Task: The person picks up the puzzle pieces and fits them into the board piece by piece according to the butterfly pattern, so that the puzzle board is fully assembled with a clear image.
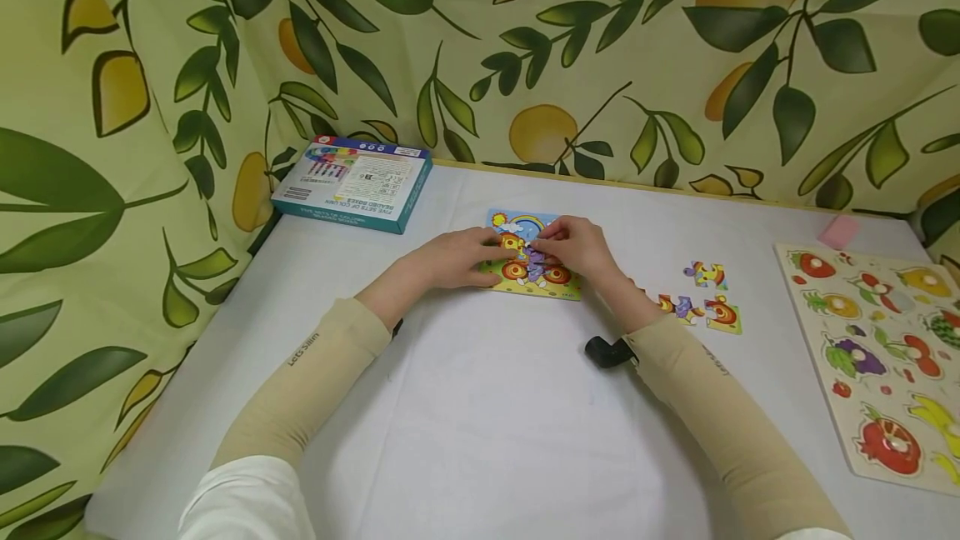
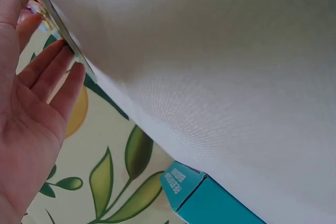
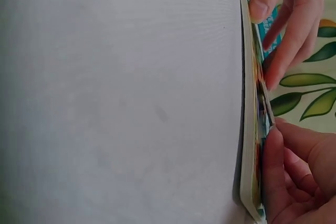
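Note:
A small jigsaw puzzle board (image 1: 517, 285) with a colourful cartoon picture lies flat on the white table. From its left side my left hand (image 1: 459, 258) reaches in, fingers extended, with fingertips resting on the board; the left wrist view shows this hand (image 2: 37, 98) against the board's edge. Over the board's middle my right hand (image 1: 581, 246) pinches a jigsaw piece (image 3: 268, 109) between thumb and fingers. That piece is tilted, one edge down at the board's surface. Fingers hide part of the picture, so I cannot tell how the piece meets its neighbours.
Loose jigsaw pieces (image 1: 722, 315) lie right of my right forearm. A black curved object (image 1: 606, 352) shows beside that wrist. A teal-sided box (image 1: 352, 182) stands back left; a wooden fruit puzzle (image 1: 847, 390) and a pink block (image 1: 838, 231) lie right. Patterned curtain (image 1: 465, 57) hangs behind.

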The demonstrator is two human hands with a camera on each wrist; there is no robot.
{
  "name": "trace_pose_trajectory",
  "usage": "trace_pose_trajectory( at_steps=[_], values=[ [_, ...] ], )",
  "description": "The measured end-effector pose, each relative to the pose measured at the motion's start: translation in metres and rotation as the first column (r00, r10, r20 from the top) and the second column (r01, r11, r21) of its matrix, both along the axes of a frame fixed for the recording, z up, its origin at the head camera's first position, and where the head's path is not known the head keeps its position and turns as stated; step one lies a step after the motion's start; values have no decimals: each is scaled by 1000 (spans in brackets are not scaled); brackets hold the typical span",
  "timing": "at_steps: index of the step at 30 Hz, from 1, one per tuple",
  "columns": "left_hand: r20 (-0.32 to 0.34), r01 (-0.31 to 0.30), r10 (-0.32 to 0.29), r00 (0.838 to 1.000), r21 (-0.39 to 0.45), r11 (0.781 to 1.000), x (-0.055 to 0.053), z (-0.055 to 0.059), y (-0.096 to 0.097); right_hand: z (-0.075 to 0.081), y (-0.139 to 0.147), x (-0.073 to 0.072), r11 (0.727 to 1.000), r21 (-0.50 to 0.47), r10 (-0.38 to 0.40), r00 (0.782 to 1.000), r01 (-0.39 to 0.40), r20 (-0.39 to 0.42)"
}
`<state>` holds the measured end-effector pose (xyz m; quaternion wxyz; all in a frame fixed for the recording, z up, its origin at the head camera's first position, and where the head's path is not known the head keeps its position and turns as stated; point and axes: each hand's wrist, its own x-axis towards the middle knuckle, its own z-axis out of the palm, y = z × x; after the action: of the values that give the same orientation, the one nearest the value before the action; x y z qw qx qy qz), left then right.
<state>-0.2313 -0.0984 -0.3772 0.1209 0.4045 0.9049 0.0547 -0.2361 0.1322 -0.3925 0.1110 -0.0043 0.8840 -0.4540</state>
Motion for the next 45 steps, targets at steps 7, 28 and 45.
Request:
trace_pose_trajectory(
  at_steps=[7, 28, 45],
  values=[
    [-40, 27, -29, 999, -47, 999, 2, 2, 0, 1, -3, 0, 996, 79, 35, 998, -30, -57],
    [-58, 33, -38, 998, -86, 996, 1, 3, 3, 0, -1, -2, 997, 55, 47, 999, -46, -27],
    [-66, 33, -39, 997, -89, 995, 1, 2, 2, 0, -3, -9, 998, 32, 51, 998, -52, 26]
  ],
)
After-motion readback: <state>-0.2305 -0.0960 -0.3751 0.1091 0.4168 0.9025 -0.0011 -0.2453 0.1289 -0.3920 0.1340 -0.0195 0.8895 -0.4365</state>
